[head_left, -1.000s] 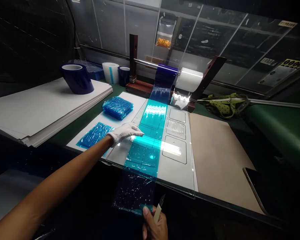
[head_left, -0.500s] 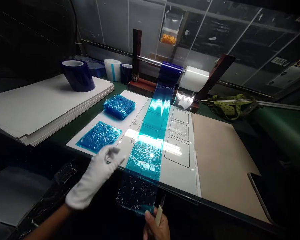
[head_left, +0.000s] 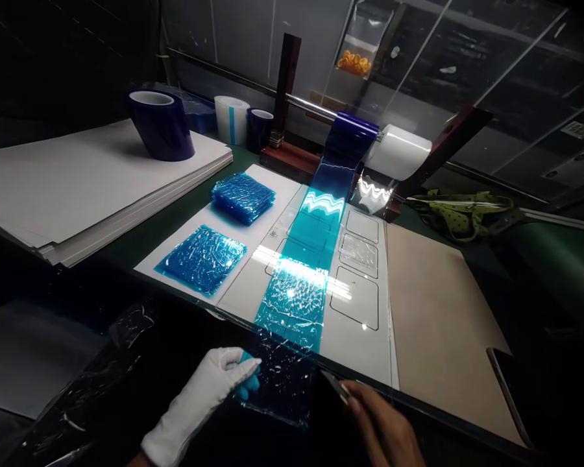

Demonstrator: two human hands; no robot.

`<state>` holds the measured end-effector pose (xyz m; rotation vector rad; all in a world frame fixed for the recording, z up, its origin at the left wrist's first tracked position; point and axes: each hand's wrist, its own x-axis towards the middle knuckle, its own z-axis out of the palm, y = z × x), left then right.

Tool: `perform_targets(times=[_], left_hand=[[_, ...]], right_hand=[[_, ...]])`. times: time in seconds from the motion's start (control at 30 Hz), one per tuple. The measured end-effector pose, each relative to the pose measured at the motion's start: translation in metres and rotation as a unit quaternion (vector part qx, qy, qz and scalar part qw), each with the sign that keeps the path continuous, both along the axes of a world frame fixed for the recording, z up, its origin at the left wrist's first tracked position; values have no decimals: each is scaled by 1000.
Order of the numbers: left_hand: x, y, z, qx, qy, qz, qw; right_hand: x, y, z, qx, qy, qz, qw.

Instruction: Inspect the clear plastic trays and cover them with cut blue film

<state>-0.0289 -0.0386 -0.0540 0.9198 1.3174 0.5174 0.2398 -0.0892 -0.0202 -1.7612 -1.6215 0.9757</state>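
A strip of blue protective film [head_left: 292, 305] runs down from its roll [head_left: 355, 130] over the sheet with printed outlines, and its end hangs past the front edge of the table. My left hand [head_left: 224, 376], in a white glove, pinches the left side of that hanging end; its fingertips show blue through the film. In my bare right hand [head_left: 384, 425] is a craft knife [head_left: 338, 389], its blade pointing up and left near the film's right edge at the table edge. Left of the strip lie a single stack of cut blue film pieces [head_left: 204, 259] and a thicker stack [head_left: 243, 198].
White paper sheets [head_left: 58, 175] are piled at left with a large blue film roll [head_left: 160, 130] on top. A wooden stand [head_left: 287, 91] also carries a white roll [head_left: 401, 152]. Brown board [head_left: 433, 298], a phone [head_left: 511, 389] and a green cloth item [head_left: 462, 214] lie right.
My left hand has moved down and right and closed on the hanging film. My right hand has let go of the film's bottom corner and brought the knife up to the table edge.
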Motion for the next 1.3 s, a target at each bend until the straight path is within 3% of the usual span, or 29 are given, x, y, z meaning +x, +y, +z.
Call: perform_targets(times=[0.1, 0.2, 0.27, 0.4, 0.57, 0.73, 0.83, 0.93, 1.03, 1.17, 1.23, 1.3], left_hand=[[-2, 0, 0, 3, -4, -4, 1000], [-1, 0, -1, 5, -1, -4, 1000], [0, -1, -3, 9, 5, 4, 1000], [1, -2, -9, 8, 18, 11, 1000], [1, -3, -11, 8, 29, 14, 999], [1, 0, -9, -7, 23, -4, 1000], [-1, 1, -6, -8, 18, -16, 1000], [-5, 2, -4, -5, 16, -26, 1000], [-15, 4, -6, -6, 16, -43, 999], [-35, 3, -11, -10, 22, -78, 997], [-49, 3, -7, -4, 32, -89, 996], [-66, 5, 5, 22, 47, -60, 997]], right_hand=[[-8, 41, 18, 164, -153, 88, 971], [-42, 80, 21, 236, -302, 149, 912], [-65, 101, 18, 243, -350, 189, 885], [-94, 124, 16, 225, -370, 233, 871], [-86, 127, 25, 190, -393, 261, 861], [-21, 103, 33, 151, -415, 259, 859], [30, 82, 34, 124, -446, 225, 858], [62, 68, 36, 108, -449, 173, 870], [61, 65, 36, 119, -392, 125, 904], [27, 75, 37, 138, -265, 134, 945], [10, 81, 37, 147, -212, 138, 956], [2, 84, 38, 158, -167, 129, 965]])
